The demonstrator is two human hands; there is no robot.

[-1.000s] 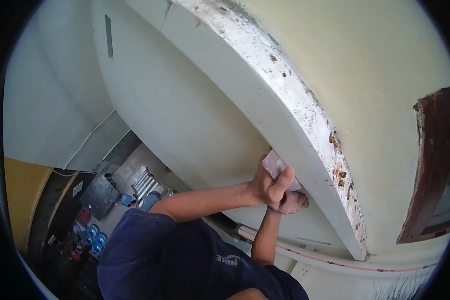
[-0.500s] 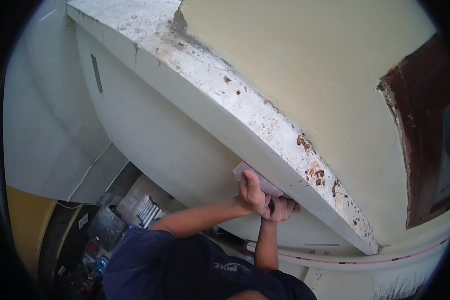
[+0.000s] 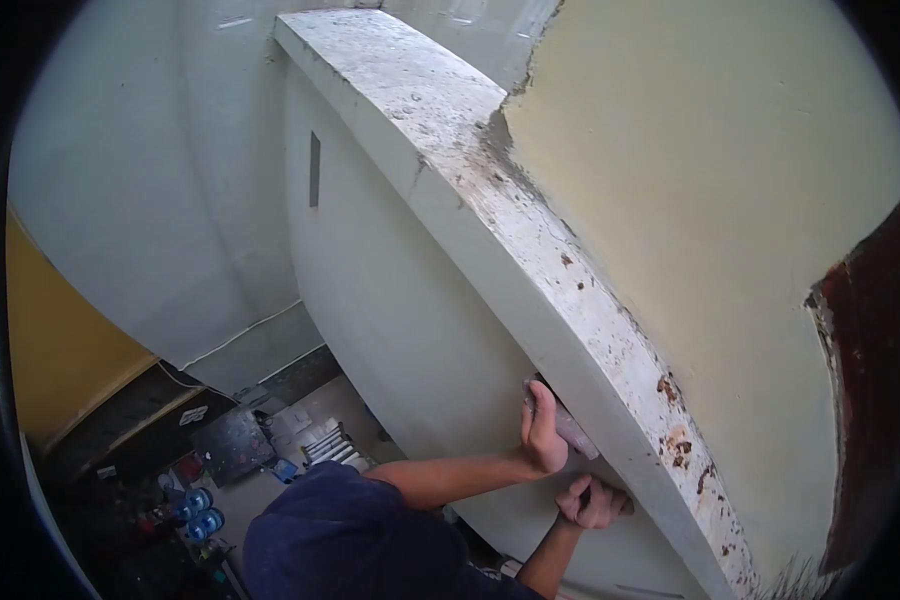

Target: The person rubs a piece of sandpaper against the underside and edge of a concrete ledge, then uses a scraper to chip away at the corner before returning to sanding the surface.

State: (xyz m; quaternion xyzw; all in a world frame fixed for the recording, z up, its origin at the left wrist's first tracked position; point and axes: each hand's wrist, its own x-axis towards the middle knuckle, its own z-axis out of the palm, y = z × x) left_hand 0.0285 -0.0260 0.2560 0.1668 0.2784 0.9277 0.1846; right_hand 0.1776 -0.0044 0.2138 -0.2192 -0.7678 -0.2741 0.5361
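Note:
My left hand presses a pinkish-grey piece of sandpaper against the wall right under a pale ledge. The sandpaper lies along the ledge's lower edge, partly hidden by the hand. Lower and to the right, my right hand is closed, with curled fingers near the ledge's underside. Whatever its fingers may hold is hidden. The top of the ledge is rough and white, with chipped brown spots, while its front face looks smooth.
A cream wall rises behind the ledge, with a dark red frame at the right. Far below on the floor are blue-capped bottles, a grey board and a small ladder-like metal item.
My view has swung, so the ledge and hands appear further right and lower. My right hand has come apart from the left hand; the left stays on the sandpaper.

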